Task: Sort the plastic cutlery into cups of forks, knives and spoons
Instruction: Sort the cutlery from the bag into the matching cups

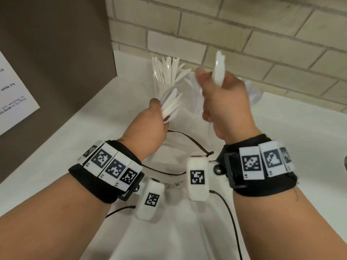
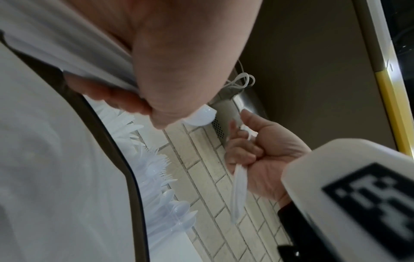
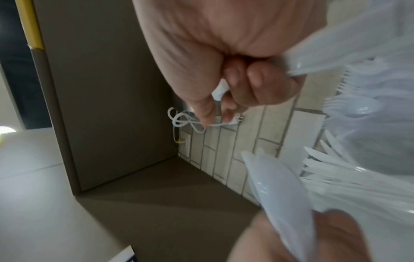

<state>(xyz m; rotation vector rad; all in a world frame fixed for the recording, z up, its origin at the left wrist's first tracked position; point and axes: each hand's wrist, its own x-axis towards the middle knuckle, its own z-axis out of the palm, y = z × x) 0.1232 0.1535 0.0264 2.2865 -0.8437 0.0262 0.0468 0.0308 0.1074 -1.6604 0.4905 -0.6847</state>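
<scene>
My left hand (image 1: 155, 117) grips a fanned bundle of white plastic cutlery (image 1: 171, 105) in front of the cups. My right hand (image 1: 223, 98) is raised beside it in a fist around a few white pieces (image 1: 219, 70) that stick up above the thumb; their type is blurred. A clear cup of knives (image 1: 166, 72) stands against the wall behind my left hand. In the left wrist view, knives, forks (image 2: 162, 164) and spoons (image 2: 179, 209) stand in a row along the wall, and my right hand (image 2: 257, 154) holds thin handles (image 2: 239, 191).
The white counter (image 1: 281, 128) ends at a tiled wall (image 1: 244, 34). A brown side panel (image 1: 56, 53) with a paper notice (image 1: 11, 94) closes the left. Another clear cup (image 1: 252, 91) is partly hidden behind my right hand. A white cable (image 3: 190, 122) hangs by a wall socket.
</scene>
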